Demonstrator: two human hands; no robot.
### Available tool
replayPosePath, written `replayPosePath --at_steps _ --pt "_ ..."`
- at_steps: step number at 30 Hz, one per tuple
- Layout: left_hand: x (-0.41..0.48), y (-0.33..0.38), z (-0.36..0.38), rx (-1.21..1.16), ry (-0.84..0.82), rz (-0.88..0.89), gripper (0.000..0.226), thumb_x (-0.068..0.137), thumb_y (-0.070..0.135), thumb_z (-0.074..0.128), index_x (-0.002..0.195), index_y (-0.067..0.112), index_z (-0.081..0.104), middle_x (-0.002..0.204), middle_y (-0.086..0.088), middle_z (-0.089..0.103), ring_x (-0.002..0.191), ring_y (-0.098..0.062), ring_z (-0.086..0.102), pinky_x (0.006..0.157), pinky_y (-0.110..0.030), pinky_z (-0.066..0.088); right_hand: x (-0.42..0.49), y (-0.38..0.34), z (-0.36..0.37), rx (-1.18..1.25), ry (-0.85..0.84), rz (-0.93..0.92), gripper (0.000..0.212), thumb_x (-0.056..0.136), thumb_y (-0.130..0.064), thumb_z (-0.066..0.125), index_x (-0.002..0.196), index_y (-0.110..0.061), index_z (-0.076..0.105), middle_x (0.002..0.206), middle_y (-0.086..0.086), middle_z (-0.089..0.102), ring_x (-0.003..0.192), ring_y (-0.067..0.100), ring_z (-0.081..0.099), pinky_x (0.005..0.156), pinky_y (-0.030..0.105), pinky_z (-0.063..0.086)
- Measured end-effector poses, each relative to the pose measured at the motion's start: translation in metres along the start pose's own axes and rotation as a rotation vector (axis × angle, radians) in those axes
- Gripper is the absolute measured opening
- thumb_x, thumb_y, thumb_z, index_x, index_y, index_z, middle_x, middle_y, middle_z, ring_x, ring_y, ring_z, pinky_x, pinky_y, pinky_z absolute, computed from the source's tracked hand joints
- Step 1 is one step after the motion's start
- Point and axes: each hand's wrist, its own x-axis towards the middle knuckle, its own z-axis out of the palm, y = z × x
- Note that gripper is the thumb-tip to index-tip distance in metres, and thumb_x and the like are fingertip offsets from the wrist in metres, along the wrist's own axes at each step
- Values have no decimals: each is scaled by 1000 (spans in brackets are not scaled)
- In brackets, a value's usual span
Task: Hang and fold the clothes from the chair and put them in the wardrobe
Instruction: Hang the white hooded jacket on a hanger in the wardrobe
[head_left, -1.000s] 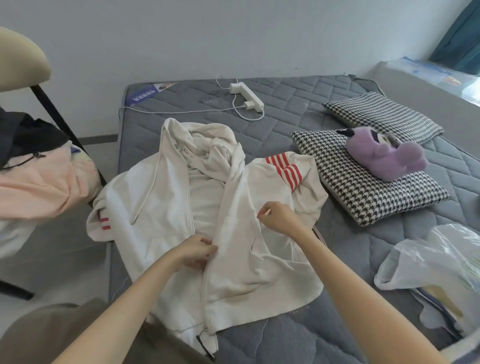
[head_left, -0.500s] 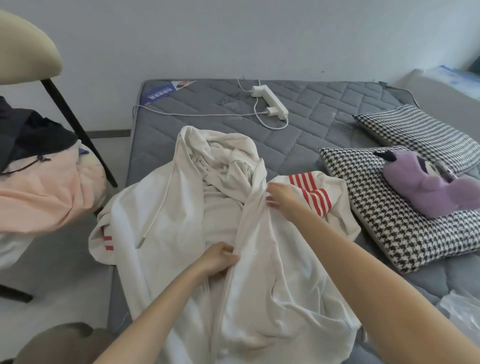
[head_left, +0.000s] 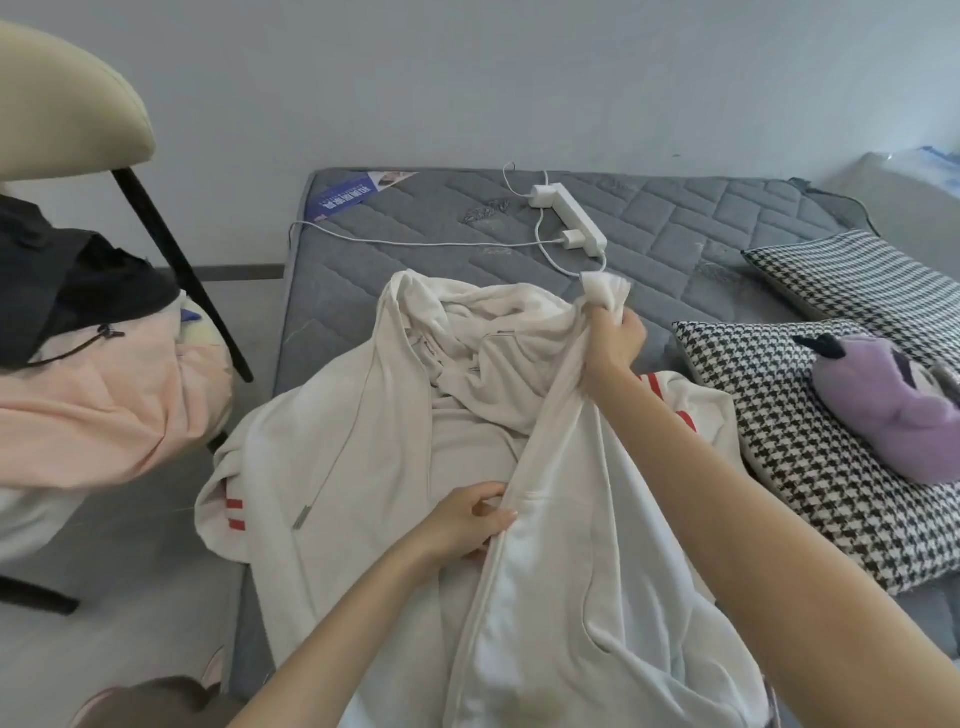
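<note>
A white zip hoodie (head_left: 363, 441) with red sleeve stripes lies open, front up, on the grey mattress (head_left: 457, 208). My right hand (head_left: 613, 338) grips the top of the right front panel near the hood and holds it lifted and stretched. Lower down, my left hand (head_left: 467, 525) pinches the same zipper edge around mid-chest. The chair (head_left: 67, 104) at the left carries a pink garment (head_left: 104, 405) and a black one (head_left: 67, 280).
A white power strip (head_left: 571, 213) with a cable lies on the mattress behind the hoodie. Two houndstooth cushions (head_left: 769, 426) sit at the right, a purple plush toy (head_left: 883, 415) on the nearer one. Grey floor shows between chair and mattress.
My right hand has slid up the zipper edge from mid-chest to the collar and lifted it. My left hand has stayed on the lower edge. The view has shifted left and closer.
</note>
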Motion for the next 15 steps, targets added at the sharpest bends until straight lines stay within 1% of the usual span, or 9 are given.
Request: replayPosePath --at_steps 1,3,6,8,10,12,13,14,15 --pt "0 3 -2 4 -12 -4 28 96 21 55 123 22 60 99 -8 67 83 -14 63 72 -23 52 -5 -9 3 -19 -20 -89 12 85 -15 58 74 -14 53 67 -5 48 63 10 42 57 24 35" --pt "-5 4 -7 12 -59 -46 28 96 22 56 124 24 59 93 -5 63 74 -12 61 64 -23 48 -16 -15 16 -74 -162 -161 13 82 -15 61 72 -14 53 65 -6 47 59 9 40 54 24 33" --pt "-20 -8 -19 -89 -130 -153 26 96 17 55 122 22 57 93 -7 65 72 -13 64 61 -25 52 -35 -5 39 -246 -432 -119 23 81 -15 63 65 -15 47 64 -1 40 59 10 37 53 27 29" --pt "-33 -20 -27 -149 -141 -201 25 96 13 55 121 18 56 103 -12 68 82 -19 70 62 -30 59 -43 10 49 -375 -627 -60 22 83 -8 57 66 -14 47 64 0 41 59 12 39 52 24 30" --pt "-42 -30 -31 -174 -100 -228 24 96 9 54 121 10 56 100 -13 69 80 -21 71 59 -30 59 -49 24 52 -485 -773 31 12 86 -2 54 78 -10 51 68 2 44 63 16 44 54 23 35" --pt "-45 -39 -30 -183 -19 -251 22 96 7 52 117 -1 55 89 -12 65 69 -19 69 59 -31 59 -54 36 50 -624 -792 23 14 88 -5 57 85 -15 48 74 -2 42 73 19 46 55 22 34" --pt "-45 -43 -29 -164 20 -262 20 97 9 52 113 -3 54 84 -11 63 65 -17 68 64 -34 60 -55 41 48 -651 -800 -4 16 88 -7 58 87 -21 50 81 -5 44 84 20 47 60 22 38" --pt "-45 -46 -27 -125 44 -268 17 96 13 54 107 -1 55 78 -8 61 62 -13 65 70 -35 60 -58 44 44 -634 -808 -22 18 88 -8 58 97 -24 56 93 -5 49 97 20 48 70 24 43" --pt "-45 -47 -24 -82 50 -270 15 96 20 56 98 5 56 73 -3 58 58 -10 61 73 -33 59 -62 45 38 -615 -803 -40 29 90 -9 57 116 -21 58 109 -4 51 108 20 48 82 27 46"
